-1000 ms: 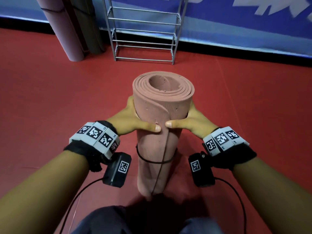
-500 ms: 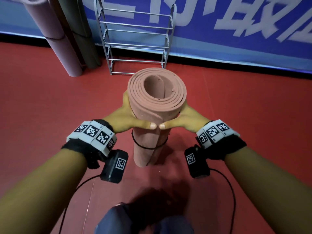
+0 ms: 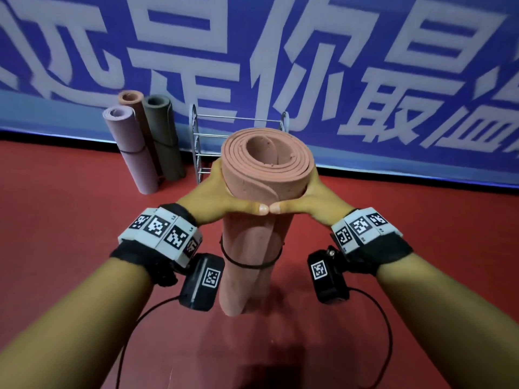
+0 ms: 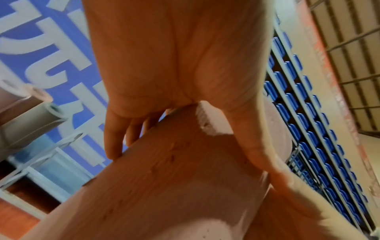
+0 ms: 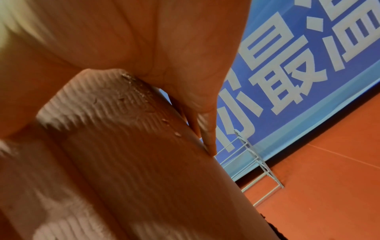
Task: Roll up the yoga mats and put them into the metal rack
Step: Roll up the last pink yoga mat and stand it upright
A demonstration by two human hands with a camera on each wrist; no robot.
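A rolled salmon-pink yoga mat (image 3: 250, 242) stands upright in front of me, tied round its middle with a thin black band (image 3: 247, 264). My left hand (image 3: 216, 197) and right hand (image 3: 314, 200) grip its upper part from both sides, thumbs meeting at the front. Its lower end hangs above the red floor. The left wrist view shows the left hand (image 4: 164, 81) wrapped round the mat (image 4: 174, 178); the right wrist view shows the right hand (image 5: 164, 56) on the ribbed mat (image 5: 133, 162). The metal rack (image 3: 202, 136) stands behind the mat by the wall, partly hidden.
Three rolled mats lean on the wall left of the rack: lilac (image 3: 132, 153), brown (image 3: 134, 105) and dark green (image 3: 165, 141). A blue banner with large white characters (image 3: 280, 66) lines the wall. Red floor (image 3: 421, 234) spreads all around.
The mat has been lifted off the floor and carried forward, with the same two-handed hold. My view has risen; the rack and leaning mats now sit lower and smaller behind the roll.
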